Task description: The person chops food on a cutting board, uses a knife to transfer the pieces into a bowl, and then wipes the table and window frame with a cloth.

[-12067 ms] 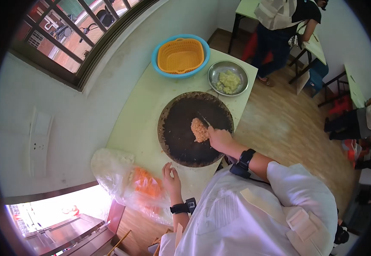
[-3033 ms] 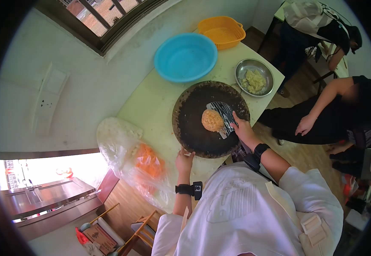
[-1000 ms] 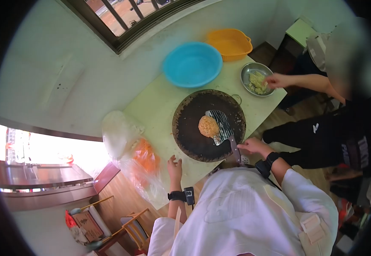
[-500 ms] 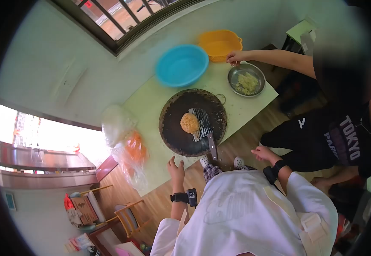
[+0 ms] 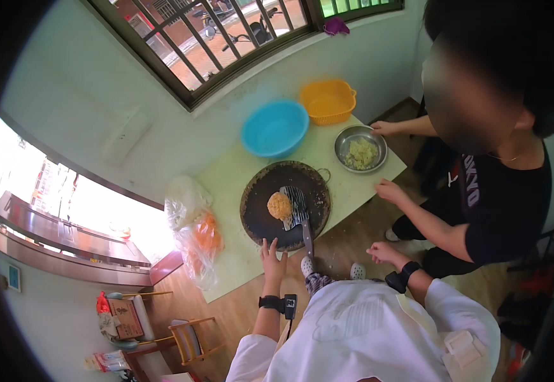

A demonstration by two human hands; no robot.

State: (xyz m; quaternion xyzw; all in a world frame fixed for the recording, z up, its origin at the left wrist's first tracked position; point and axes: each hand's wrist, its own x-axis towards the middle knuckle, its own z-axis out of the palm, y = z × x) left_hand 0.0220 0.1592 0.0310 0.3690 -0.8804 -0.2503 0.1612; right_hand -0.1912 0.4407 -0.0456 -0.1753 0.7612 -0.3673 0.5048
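My left hand [image 5: 272, 261] is open, fingers spread, right at the near rim of a round dark chopping board [image 5: 261, 230]. A ball of orange-pink mince [image 5: 279, 207] lies on the board against the blade of a cleaver [image 5: 297, 207]. The cleaver lies flat, its brown handle pointing toward me past the board's edge. My right hand [image 5: 385, 253] hangs off the table edge, fingers loosely bent and apart, holding nothing. A steel bowl [image 5: 340, 153] of chopped pale-green vegetable stands at the table's right end; a co-worker's hand [image 5: 382, 128] is at its rim.
A blue basin [image 5: 274, 129] and a yellow basket [image 5: 328, 102] stand along the wall. Plastic bags [image 5: 194, 232] with something orange lie at the table's left. The co-worker [image 5: 500, 197] stands at the right, the other hand [image 5: 388, 191] near the table [image 5: 232, 274]. A barred window is above.
The camera view has tilted up. My left hand has come closer to the board's rim. The co-worker leans in, one hand still at the bowl and the other now raised near the table edge.
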